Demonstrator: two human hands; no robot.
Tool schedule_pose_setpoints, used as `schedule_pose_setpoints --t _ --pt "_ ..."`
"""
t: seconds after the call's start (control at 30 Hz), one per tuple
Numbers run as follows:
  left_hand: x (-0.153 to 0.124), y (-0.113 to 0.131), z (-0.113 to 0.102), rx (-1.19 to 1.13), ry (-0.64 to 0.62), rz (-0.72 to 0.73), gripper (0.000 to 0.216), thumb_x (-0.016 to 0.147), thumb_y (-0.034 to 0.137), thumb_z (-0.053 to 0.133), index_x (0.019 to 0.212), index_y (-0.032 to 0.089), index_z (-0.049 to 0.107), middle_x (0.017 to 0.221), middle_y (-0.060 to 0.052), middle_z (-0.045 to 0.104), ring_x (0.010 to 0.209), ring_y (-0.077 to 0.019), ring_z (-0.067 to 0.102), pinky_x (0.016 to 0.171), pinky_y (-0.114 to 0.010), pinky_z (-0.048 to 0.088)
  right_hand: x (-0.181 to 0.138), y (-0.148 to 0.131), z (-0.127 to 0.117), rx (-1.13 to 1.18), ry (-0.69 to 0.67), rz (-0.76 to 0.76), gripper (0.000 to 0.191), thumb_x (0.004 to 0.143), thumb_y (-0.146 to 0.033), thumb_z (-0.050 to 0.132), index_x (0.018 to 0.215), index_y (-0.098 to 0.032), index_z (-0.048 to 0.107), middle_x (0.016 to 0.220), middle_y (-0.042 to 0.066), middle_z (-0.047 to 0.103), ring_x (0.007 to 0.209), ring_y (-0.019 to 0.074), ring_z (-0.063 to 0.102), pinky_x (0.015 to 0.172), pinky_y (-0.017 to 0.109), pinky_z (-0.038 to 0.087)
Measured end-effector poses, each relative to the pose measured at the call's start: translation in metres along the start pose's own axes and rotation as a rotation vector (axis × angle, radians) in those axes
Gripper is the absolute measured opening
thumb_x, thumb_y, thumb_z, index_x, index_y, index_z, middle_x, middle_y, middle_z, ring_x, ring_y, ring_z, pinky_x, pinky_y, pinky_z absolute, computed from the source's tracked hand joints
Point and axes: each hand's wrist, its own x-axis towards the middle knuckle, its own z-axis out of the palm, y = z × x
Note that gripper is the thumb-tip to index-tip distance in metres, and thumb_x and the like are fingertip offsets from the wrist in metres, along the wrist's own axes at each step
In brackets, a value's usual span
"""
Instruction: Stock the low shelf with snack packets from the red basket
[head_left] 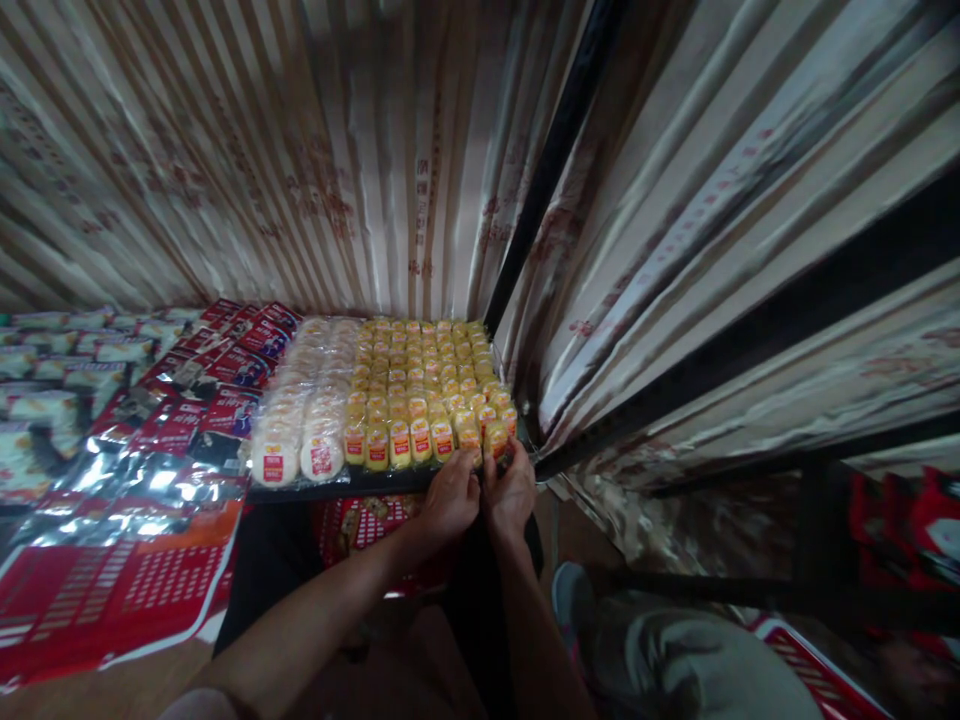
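Observation:
Rows of small yellow wrapped snack cakes (420,385) with red and orange labels fill the right end of a dark shelf. At the front right corner, my right hand (511,497) is closed on one wrapped yellow cake (496,438), thumb and fingers at its lower end. My left hand (450,500) is just to the left, fingers curled at the foot of the neighbouring yellow packet (468,432). Whatever lies between the left fingertips is hidden. Two columns of round white wrapped cakes (321,452) stand to the left of the yellow ones.
Red and silver packets (232,385) and white packets (56,405) lie further left. A red basket (112,605) is at the lower left, another (360,525) below the shelf. Printed sheeting (390,150) and a black post (551,170) border the shelf. A person's leg (675,650) is at right.

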Motion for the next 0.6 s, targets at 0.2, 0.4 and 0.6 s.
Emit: schedule_pose_setpoints --t 0.2,0.4,0.6 --pt "0.001 -0.001 0.000 -0.023 0.013 0.017 0.043 0.079 0.009 0.038 0.119 0.018 0.049 0.125 -0.010 0.056 0.119 -0.0208 0.050 0.106 -0.043 0.038 -0.001 0.006 0.010 0.049 0.035 -0.063 0.044 0.085 -0.041 0.044 0.119 -0.013 0.050 0.111 0.016 0.054 0.107 0.0275 0.048 0.092 0.044 0.039" --pt "0.003 -0.005 0.003 -0.026 0.009 0.024 0.040 0.079 0.009 0.037 0.117 0.018 0.050 0.121 -0.011 0.057 0.115 -0.0211 0.052 0.103 -0.043 0.041 -0.009 0.013 0.016 0.028 0.048 -0.133 0.049 0.089 -0.042 0.036 0.126 -0.012 0.049 0.110 0.017 0.049 0.105 0.0267 0.044 0.092 0.044 0.039" --pt "0.003 -0.001 0.000 -0.045 0.002 0.048 0.040 0.074 0.005 0.039 0.110 0.016 0.054 0.117 -0.010 0.057 0.112 -0.0200 0.052 0.101 -0.039 0.042 -0.011 0.016 0.015 0.048 -0.004 -0.094 0.050 0.089 -0.040 0.034 0.129 -0.015 0.049 0.102 0.014 0.049 0.098 0.0257 0.046 0.089 0.043 0.040"
